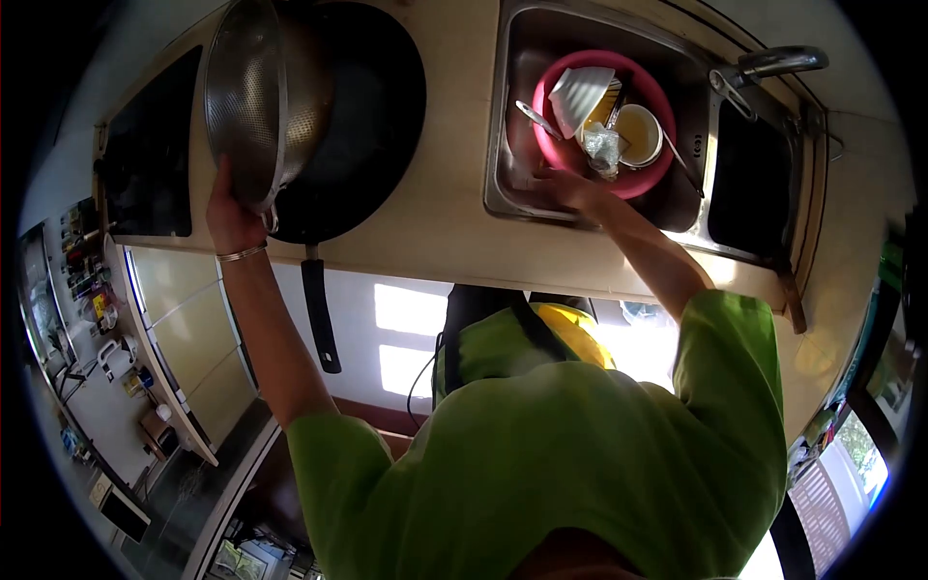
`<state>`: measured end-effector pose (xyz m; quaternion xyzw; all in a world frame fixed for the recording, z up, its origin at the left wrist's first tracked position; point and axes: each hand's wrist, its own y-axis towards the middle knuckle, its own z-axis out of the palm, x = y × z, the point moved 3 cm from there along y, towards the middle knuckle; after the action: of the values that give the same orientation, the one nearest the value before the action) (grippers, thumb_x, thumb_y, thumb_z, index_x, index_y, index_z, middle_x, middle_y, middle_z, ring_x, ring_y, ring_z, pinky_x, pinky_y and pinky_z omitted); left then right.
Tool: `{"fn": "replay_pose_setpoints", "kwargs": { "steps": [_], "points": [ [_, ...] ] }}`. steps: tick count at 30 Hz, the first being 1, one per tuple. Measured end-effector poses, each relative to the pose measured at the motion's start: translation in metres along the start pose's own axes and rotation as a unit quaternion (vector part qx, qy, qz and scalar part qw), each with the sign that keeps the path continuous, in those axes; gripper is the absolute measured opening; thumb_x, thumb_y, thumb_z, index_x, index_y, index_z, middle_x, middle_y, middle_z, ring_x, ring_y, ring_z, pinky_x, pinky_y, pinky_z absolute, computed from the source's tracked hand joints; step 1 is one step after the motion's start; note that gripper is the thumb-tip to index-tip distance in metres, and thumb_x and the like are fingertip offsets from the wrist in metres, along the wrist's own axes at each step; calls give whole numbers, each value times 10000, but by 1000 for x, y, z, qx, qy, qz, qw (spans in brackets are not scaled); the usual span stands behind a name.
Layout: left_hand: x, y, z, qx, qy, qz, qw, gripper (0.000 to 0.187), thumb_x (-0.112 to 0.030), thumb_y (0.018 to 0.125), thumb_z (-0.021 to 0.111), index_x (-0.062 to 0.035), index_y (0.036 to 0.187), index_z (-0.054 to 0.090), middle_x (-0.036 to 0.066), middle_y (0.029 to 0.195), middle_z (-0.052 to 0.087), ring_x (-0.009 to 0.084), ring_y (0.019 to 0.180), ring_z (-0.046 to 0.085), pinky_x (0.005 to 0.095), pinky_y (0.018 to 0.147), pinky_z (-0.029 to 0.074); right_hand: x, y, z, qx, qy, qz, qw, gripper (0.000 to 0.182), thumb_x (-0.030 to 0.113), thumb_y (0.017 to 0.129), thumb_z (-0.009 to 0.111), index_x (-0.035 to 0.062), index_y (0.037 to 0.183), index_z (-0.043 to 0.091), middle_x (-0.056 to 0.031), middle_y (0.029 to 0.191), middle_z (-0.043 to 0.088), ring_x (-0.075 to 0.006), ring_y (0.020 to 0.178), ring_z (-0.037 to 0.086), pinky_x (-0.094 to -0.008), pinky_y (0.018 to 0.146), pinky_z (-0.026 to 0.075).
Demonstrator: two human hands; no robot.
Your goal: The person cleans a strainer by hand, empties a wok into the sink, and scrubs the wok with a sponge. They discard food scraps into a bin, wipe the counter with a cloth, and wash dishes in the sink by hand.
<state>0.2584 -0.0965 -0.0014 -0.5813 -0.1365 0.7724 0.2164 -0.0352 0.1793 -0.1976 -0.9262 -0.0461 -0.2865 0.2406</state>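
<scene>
A metal colander (244,106), tilted on its side over a large black wok (372,126), is gripped at its rim by my left hand (235,215). My right hand (570,190) reaches into the left sink basin (517,184), beside the lower left rim of a pink basin (659,97). Its fingers are dark and partly hidden, so their pose is unclear. Inside the pink basin are a white ridged dish (578,95), a white cup (638,133), crumpled clear plastic (601,147) and a utensil handle (536,118).
A faucet (778,63) stands at the sink's upper right, near a dark second compartment (749,179). The wok's black handle (319,314) sticks out past the counter edge. A black cooktop (150,145) lies at the far left. A yellow item (575,331) is below the counter.
</scene>
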Motion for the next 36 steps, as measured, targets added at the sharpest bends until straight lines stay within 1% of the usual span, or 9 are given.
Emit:
{"fn": "replay_pose_setpoints", "kwargs": {
  "steps": [4, 6, 8, 10, 16, 22, 31, 33, 36],
  "points": [
    [-2, -9, 8, 38, 12, 5, 999, 374, -209, 843, 426, 23, 1135, 397, 112, 1124, 468, 220, 1014, 461, 320, 864, 370, -48, 97, 95, 1, 288, 129, 949, 283, 214, 796, 424, 136, 1057, 501, -105, 1117, 471, -275, 1019, 456, -425, 806, 386],
    [-4, -13, 11, 49, 3, -4, 999, 382, -213, 850, 406, 26, 1146, 381, 113, 1138, 455, 221, 1032, 445, 327, 874, 359, -87, 121, 141, -29, -103, 41, 993, 239, 241, 773, 455, 138, 971, 541, -123, 1070, 498, -268, 955, 499, -430, 764, 404],
    [-7, -15, 15, 35, 19, -1, 999, 381, -215, 855, 390, 27, 1150, 374, 117, 1138, 454, 222, 1030, 445, 330, 875, 357, -165, 185, 249, -100, -424, 7, 900, 217, 264, 754, 480, 149, 913, 572, -125, 1027, 523, -262, 924, 520, -400, 738, 423],
    [-4, -9, 11, 63, 4, -13, 998, 381, -214, 855, 389, 27, 1149, 372, 123, 1137, 453, 222, 1022, 449, 331, 875, 356, -107, 134, 162, -14, -159, 90, 983, 209, 271, 747, 486, 149, 885, 585, -117, 983, 541, -248, 893, 533, -379, 724, 431],
    [-6, 7, 5, 99, 18, -10, 995, 379, -222, 845, 414, 29, 1129, 397, 125, 1117, 471, 214, 1007, 462, 324, 869, 363, -6, 60, 26, 32, 14, 248, 968, 199, 289, 731, 503, 150, 814, 619, -97, 873, 587, -210, 818, 567, -326, 688, 452],
    [5, 45, -21, 121, -1, -41, 992, 370, -199, 825, 453, 23, 1118, 422, 108, 1069, 512, 210, 960, 503, 311, 847, 387, 2, -39, -39, -130, 515, 367, 764, 169, 171, 678, 564, 13, 682, 624, -60, 600, 582, -116, 527, 544, -212, 486, 437],
    [14, 40, -13, 120, 43, -22, 992, 320, -136, 778, 512, -1, 1065, 471, 109, 1033, 532, 218, 968, 499, 334, 851, 386, -35, -286, -59, -440, 595, 246, 626, 204, 158, 780, 493, -23, 774, 586, -114, 781, 600, -169, 712, 585, -247, 632, 460],
    [20, 30, -12, 118, 45, -27, 992, 210, -131, 752, 547, -38, 940, 535, 83, 961, 563, 186, 818, 569, 269, 646, 479, -79, -335, -34, -514, 582, 268, 570, 203, 184, 786, 500, 1, 762, 583, -92, 764, 601, -133, 653, 565, -233, 587, 439],
    [32, -1, 21, 36, 73, 55, 995, 272, -149, 761, 541, -99, 1017, 464, 44, 825, 569, 130, 545, 545, 215, 334, 391, -175, -378, -4, -489, 454, 382, 639, 233, 249, 748, 556, 29, 691, 611, -34, 574, 561, -84, 509, 503, -223, 466, 364]
  ]
}}
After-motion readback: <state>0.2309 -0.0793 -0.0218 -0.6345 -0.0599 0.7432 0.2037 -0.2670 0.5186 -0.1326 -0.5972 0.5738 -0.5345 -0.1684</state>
